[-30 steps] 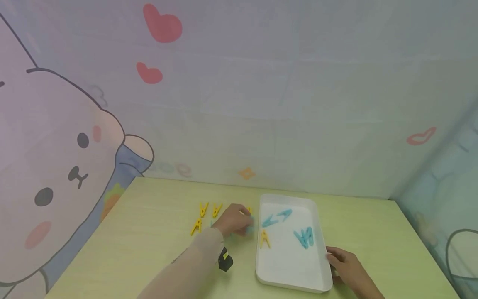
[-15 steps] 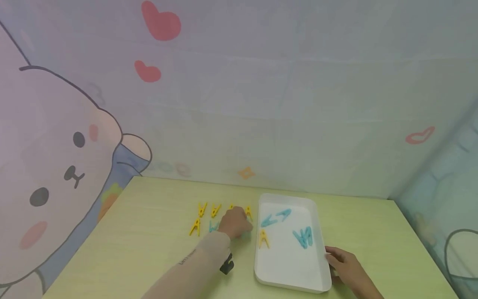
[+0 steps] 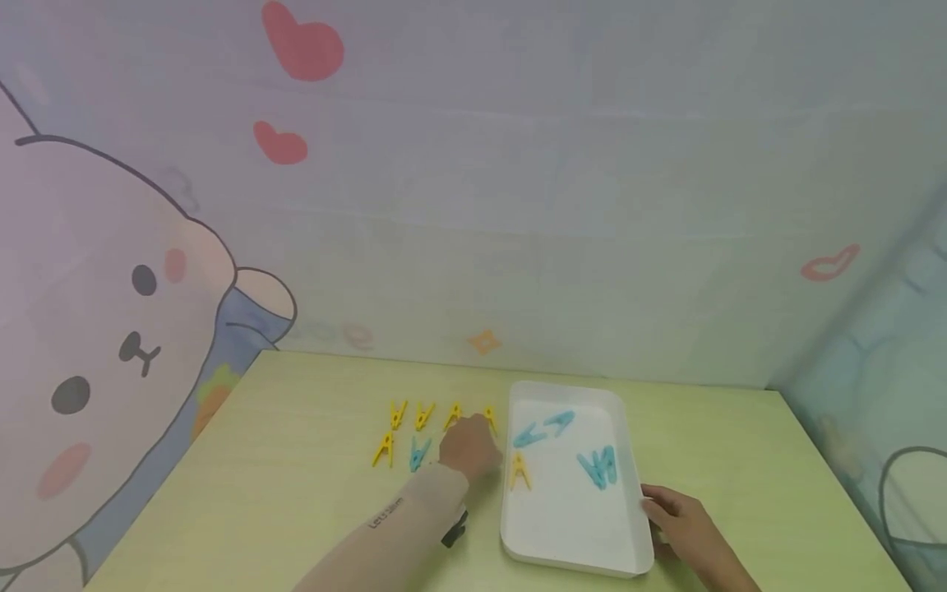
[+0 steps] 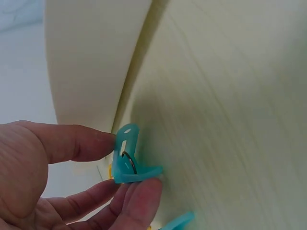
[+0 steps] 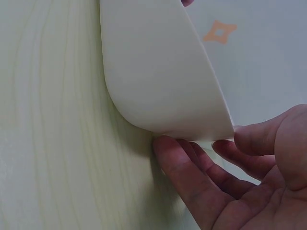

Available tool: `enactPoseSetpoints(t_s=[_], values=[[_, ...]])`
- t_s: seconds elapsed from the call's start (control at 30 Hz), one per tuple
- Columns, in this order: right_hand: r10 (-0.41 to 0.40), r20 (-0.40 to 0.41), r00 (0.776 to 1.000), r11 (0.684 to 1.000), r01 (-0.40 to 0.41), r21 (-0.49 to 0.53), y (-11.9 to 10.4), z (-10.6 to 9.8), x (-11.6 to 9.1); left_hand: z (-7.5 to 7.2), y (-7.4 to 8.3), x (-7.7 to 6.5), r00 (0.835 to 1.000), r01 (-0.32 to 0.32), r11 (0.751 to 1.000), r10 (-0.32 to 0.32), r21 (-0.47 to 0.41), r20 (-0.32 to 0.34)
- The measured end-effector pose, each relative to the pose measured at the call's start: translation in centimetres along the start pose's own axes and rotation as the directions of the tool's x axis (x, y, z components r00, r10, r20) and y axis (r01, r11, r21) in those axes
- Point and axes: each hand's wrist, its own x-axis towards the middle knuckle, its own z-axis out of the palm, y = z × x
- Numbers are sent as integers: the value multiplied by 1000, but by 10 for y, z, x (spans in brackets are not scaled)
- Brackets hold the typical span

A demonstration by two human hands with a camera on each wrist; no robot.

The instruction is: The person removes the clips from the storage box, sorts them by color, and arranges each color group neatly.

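Observation:
My left hand [image 3: 469, 448] is just left of the white tray [image 3: 570, 530], back of the hand up. Its thumb and fingertips pinch a teal clothespin [image 4: 125, 158] with a wire spring, close beside the tray's outer wall; in the head view the hand hides it. My right hand [image 3: 684, 526] holds the tray's right side, the thumb at the rim and the fingers bent against the outside wall. Inside the tray lie several teal clothespins [image 3: 592, 469] and one yellow clothespin [image 3: 520, 471].
Left of the tray, several yellow clothespins [image 3: 383, 449] lie on the pale wooden table [image 3: 296, 477], with another teal clothespin [image 3: 419, 454] among them. A printed cloth backdrop [image 3: 555, 205] hangs behind the table's back edge.
My left hand has shifted slightly down in the head view, uncovering yellow clothespins behind it and a teal one to its left. The right hand stays at the tray.

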Motion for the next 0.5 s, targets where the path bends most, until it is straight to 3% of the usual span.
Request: enactPoseSetpoints(t_s=[0.5], values=[[-22, 2, 1000, 1000, 22, -5, -1, 0, -2, 2, 0, -3, 1000, 1, 1000, -1, 28, -3]])
